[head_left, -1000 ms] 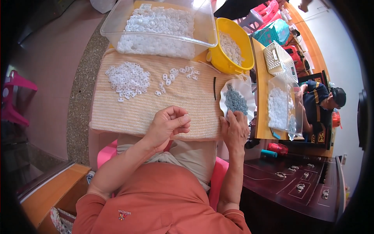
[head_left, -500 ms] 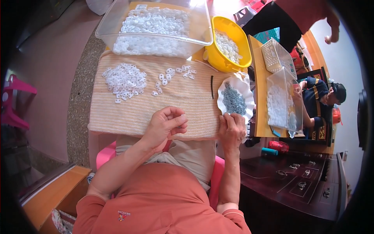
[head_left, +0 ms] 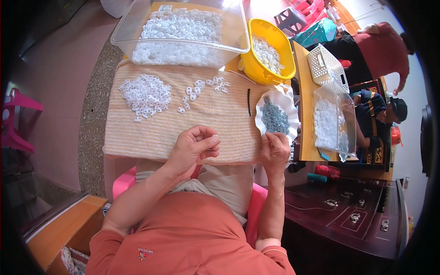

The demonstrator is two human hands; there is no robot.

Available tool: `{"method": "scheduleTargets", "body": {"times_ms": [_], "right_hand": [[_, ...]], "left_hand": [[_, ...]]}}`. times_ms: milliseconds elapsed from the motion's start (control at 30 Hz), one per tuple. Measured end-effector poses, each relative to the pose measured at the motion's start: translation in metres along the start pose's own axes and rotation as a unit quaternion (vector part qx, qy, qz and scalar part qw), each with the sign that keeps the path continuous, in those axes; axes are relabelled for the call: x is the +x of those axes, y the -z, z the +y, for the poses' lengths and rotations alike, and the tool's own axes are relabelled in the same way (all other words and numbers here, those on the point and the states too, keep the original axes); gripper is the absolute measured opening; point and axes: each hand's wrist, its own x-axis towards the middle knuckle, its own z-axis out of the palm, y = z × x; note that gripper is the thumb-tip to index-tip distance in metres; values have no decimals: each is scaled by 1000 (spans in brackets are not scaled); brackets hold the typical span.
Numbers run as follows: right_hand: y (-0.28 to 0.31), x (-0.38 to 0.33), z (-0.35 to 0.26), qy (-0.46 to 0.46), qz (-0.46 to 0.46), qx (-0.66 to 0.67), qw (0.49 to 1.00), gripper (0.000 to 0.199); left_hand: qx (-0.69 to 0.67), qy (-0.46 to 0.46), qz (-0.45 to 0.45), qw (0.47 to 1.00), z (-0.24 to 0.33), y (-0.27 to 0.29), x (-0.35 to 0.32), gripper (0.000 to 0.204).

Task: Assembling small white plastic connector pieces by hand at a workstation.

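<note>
My left hand (head_left: 195, 147) hovers over the near edge of a tan woven mat (head_left: 192, 123), fingers curled and pinched together on a tiny white piece. My right hand (head_left: 275, 153) rests at the mat's right near corner, just below a white scalloped dish (head_left: 286, 103) of small blue-grey rings (head_left: 274, 115); whether it holds anything is hidden. A heap of white plastic rings (head_left: 144, 95) lies on the mat's far left, with several loose white rings (head_left: 201, 89) scattered near the middle. A thin black stick (head_left: 249, 101) lies beside the dish.
A clear bin (head_left: 183, 32) of white rings stands behind the mat, with a yellow bowl (head_left: 270, 52) of more to its right. Further right are a white basket (head_left: 325, 64), another clear bin (head_left: 337, 119), and two other people (head_left: 385, 110). A dark wooden cabinet (head_left: 348, 215) stands lower right.
The view has shifted slightly. My left hand has stayed pinched over the mat's near edge, and my right hand stays below the dish. A person at the upper right has moved further right.
</note>
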Motion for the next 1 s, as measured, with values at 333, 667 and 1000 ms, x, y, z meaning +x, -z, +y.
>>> {"method": "scheduleTargets", "body": {"times_ms": [333, 667, 1000], "right_hand": [[11, 11, -6, -5, -12, 40, 999, 9], [10, 6, 8, 2, -3, 16, 1000, 11], [6, 5, -12, -24, -2, 111, 994, 14]], "left_hand": [[-1, 6, -3, 1000, 1, 0, 0, 11], [-7, 16, 5, 1000, 2, -2, -2, 13], [1, 15, 10, 1000, 0, -2, -2, 14]]}}
